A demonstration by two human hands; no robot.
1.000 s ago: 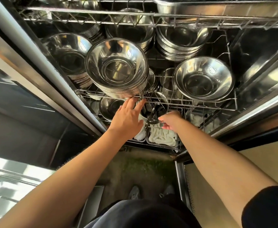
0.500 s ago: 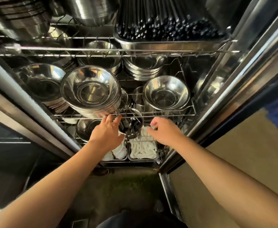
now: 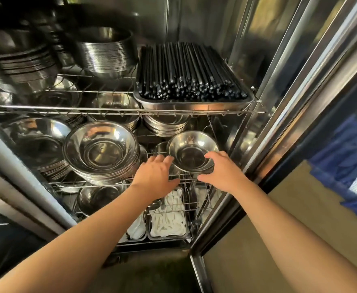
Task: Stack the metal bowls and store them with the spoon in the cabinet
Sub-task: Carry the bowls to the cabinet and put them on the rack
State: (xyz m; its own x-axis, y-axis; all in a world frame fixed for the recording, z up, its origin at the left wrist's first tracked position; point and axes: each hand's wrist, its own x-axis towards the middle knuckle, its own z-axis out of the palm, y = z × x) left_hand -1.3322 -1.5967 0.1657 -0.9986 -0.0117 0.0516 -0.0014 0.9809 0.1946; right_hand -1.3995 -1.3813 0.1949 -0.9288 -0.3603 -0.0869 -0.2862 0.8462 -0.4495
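Head-camera view: a person's two hands reached for a small metal bowl [image 3: 191, 153] on the middle wire shelf [image 3: 118, 183] of a steel cabinet [image 3: 279, 115].

Left hand [image 3: 155, 176] lay open with fingers at the bowl's near-left side, while right hand [image 3: 222, 170] curled loosely at its right rim; neither grip had clearly closed on it. The step appeared to be seating or shifting this bowl, and the next move likely called for a firm two-sided hold. Just left of the hands stood a tall stack of nested bowls [image 3: 101, 151]. Above them, a tray [image 3: 194, 105] held black chopsticks [image 3: 186, 70]. Below the hands, bins [image 3: 167, 236] held white utensils [image 3: 167, 220]; the spoon could not be singled out.
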